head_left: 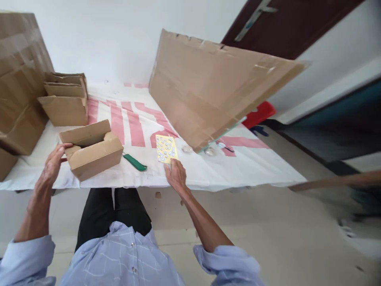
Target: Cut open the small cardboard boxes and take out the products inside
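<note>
A small open cardboard box [97, 159] stands near the table's front edge. My left hand [52, 165] grips its left end, with the thumb and fingers at the flap. My right hand [177, 174] holds the lower edge of a yellow sheet [166, 149] dotted with several pale, shiny spots; I cannot make out what the spots are. This sheet lies on the white cloth. Between the box and the sheet is a green-handled cutter [135, 162], untouched by either hand.
A large cardboard panel [214, 87] leans over the table's right part, with rolls of clear tape [210, 151] at its foot. Folded boxes [67, 111] stand at the left beside a big carton [20, 79]. A red plastic object [260, 114] shows behind the panel.
</note>
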Tool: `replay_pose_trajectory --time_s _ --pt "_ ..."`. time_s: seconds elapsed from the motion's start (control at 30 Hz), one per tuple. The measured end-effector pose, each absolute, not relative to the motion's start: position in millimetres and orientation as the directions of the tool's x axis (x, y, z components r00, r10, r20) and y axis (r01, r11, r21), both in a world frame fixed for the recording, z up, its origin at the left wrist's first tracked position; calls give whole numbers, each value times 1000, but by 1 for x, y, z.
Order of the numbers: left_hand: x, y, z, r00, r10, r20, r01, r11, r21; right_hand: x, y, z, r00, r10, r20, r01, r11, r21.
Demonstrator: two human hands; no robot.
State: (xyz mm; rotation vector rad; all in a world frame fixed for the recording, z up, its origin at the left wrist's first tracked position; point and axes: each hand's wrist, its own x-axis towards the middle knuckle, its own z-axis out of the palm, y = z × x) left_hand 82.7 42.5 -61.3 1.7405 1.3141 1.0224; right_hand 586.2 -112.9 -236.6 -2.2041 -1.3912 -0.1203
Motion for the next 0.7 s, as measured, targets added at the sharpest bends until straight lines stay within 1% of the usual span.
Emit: replay_pose_trajectory --time_s 0.1,0.2,0.23,0.3,0.37,0.43,0.5,0.57,0.63,0.7 --pt "79 38 -61 174 981 84 267 -129 955 588 -116 -241 441 820 364 870 -292 -398" --pt "77 34 -61 210 974 79 261 -134 956 580 -111 -226 416 784 461 876 -209 -436" --pt "76 33 -62 233 969 83 273 -147 951 573 -106 -215 390 771 504 879 -149 -453" --pt "76 30 -63 280 956 87 301 -174 938 551 -89 -183 297 756 583 878 25 -479" --pt "75 29 -64 317 944 96 309 -199 930 519 -66 -144 167 754 635 854 212 -475" --pt "72 29 -67 352 929 111 300 -224 927 485 -44 -107 -3 759 652 808 385 -445" --pt "69 29 -70 379 917 125 289 -246 925 454 -28 -79 -186 763 619 743 521 -420" --pt "65 30 -73 396 908 135 285 -262 922 431 -21 -64 -349 764 543 674 607 -421" --pt "62 31 -74 413 900 139 278 -270 922 417 -23 -59 -444 767 464 643 633 -431" --pt "60 31 -74 439 888 138 260 -273 926 409 -32 -57 -470 784 406 645 619 -448"
